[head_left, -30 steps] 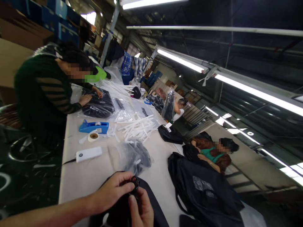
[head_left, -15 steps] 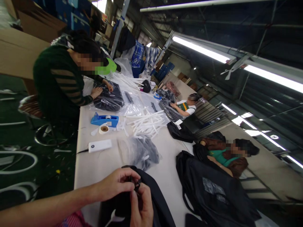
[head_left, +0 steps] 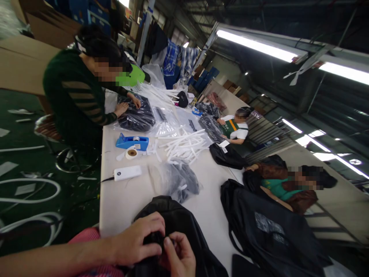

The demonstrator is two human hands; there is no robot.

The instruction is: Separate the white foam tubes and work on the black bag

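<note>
A black bag (head_left: pixel 184 219) lies at the near edge of the table, under and beyond my hands. My left hand (head_left: pixel 141 240) is closed round a dark part of it, thumb and fingers bent. Close beside it on the right, my right hand (head_left: pixel 181 256) pinches a small black piece between thumb and fingers; its shape is too dark to make out. The two hands nearly touch. Beyond the bag rests a clear plastic bundle (head_left: pixel 180 181) with dark contents.
On the table (head_left: pixel 115 207) are a white power bank (head_left: pixel 127 173), a tape roll (head_left: pixel 132 153), a blue tape dispenser (head_left: pixel 132 142), white strips (head_left: pixel 187 144) and another black bag (head_left: pixel 259 219). One person (head_left: pixel 75 84) sits at the left; two others are across the table.
My left hand has moved lower and now wraps round dark material. More of the black bag shows beyond my hands. The whole view has shifted slightly.
</note>
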